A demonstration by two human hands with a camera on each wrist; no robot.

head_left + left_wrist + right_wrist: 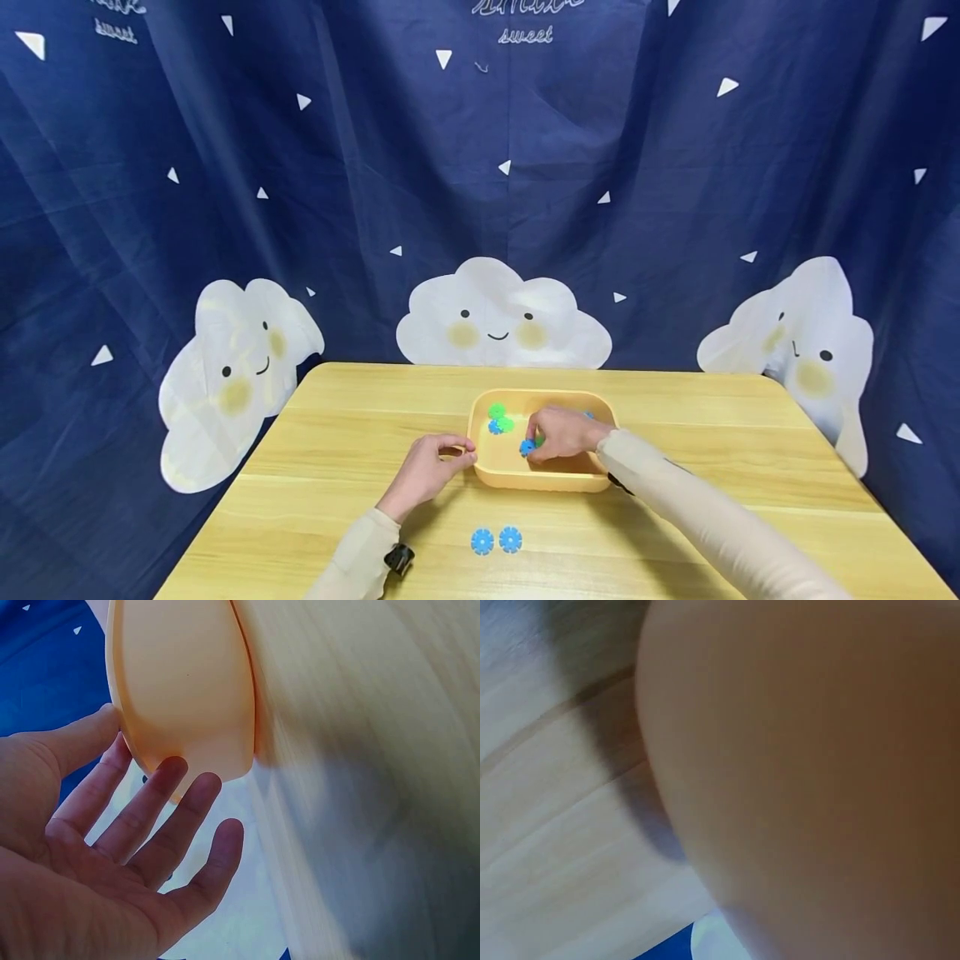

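An orange tray stands on the table. Its left rim is pinched between thumb and forefinger of my left hand, whose other fingers spread beside the wall, as the left wrist view shows: hand, tray. My right hand reaches inside, thumb and fingertips pinching a blue notched disc; a green piece shows right by them. At the tray's left lie green discs and a blue one. The right wrist view has only the tray's wall up close, no hand.
Two blue notched discs lie side by side on the wooden table, in front of the tray. Another bit of blue shows at the tray's back right. A dark blue curtain with clouds hangs behind the table.
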